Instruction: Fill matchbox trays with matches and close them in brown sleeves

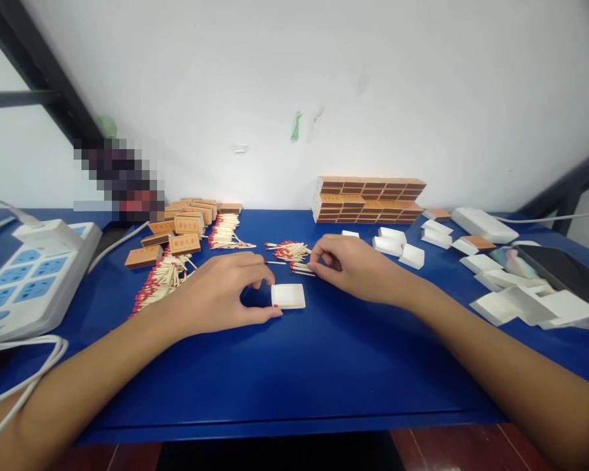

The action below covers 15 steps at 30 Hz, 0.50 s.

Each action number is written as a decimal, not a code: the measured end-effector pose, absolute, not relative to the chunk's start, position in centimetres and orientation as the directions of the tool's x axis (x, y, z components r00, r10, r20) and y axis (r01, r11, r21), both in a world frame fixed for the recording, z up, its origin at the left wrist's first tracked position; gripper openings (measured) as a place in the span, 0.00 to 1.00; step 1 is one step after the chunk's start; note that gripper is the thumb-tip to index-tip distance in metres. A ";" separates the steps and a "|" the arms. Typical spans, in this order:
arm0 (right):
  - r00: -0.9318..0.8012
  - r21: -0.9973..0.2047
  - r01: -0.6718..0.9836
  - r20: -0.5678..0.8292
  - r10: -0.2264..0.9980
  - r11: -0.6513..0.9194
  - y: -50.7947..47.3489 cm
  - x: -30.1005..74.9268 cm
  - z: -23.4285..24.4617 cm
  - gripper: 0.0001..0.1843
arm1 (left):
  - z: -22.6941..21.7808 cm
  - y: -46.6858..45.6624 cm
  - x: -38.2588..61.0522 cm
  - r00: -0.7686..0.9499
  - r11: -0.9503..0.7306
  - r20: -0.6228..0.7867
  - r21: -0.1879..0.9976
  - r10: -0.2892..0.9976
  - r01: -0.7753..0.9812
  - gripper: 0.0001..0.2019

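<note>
Nearest is the reddish-brown tiled floor (pixel 422 451), below the front edge of a glossy blue tabletop (pixel 294 379); on the bare middle of that top lies a small, shallow, rectangular white tray (pixel 289 296), open side up, with a red match head showing at its near left corner.

The left hand (pixel 230 288) is at the tray's left end, thumb at the near corner and forefinger at the far one, the 2 bracketing it with a gap between them; whether they press on it, I cannot tell; the right hand (pixel 353 267), beyond the tray and to its right, has its fingers curled, thumb and forefinger tips drawn together at the ends of a small pile of pale wooden matches with red heads (pixel 290 251); whether a match is pinched there, I cannot tell.

Left of the left forearm is a white plastic power strip with blue sockets (pixel 34 275); far to the right, more white trays (pixel 505 297) lie in a jumble beside a dark flat phone-like object (pixel 569 268).

Farther off, orange-brown cardboard matchboxes (pixel 185 243) lie heaped at left; a neat block of stacked matchboxes (pixel 368 203) stands by the white wall (pixel 216 78).
</note>
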State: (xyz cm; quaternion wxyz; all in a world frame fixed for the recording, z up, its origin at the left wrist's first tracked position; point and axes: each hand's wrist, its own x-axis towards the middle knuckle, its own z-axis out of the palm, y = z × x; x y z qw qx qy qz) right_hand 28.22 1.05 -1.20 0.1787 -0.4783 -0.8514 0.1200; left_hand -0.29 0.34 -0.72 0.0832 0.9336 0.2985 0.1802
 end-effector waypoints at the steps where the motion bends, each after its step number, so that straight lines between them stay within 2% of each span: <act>1: -0.485 -0.375 0.773 0.169 0.858 0.511 0.9 28.2 -1.0 0.07 | -0.7 0.3 -0.3 0.757 -0.807 0.285 0.264 0.588 0.528 0.14; 4: -0.516 -0.360 0.776 0.111 0.849 0.518 0.6 28.2 -0.9 0.08 | -0.8 0.3 -0.3 0.754 -0.802 0.278 0.264 0.596 0.536 0.14; 15: -0.488 -0.337 0.810 0.065 0.870 0.480 0.5 27.9 -1.0 0.08 | -0.9 0.3 -0.2 0.757 -0.816 0.307 0.266 0.577 0.514 0.13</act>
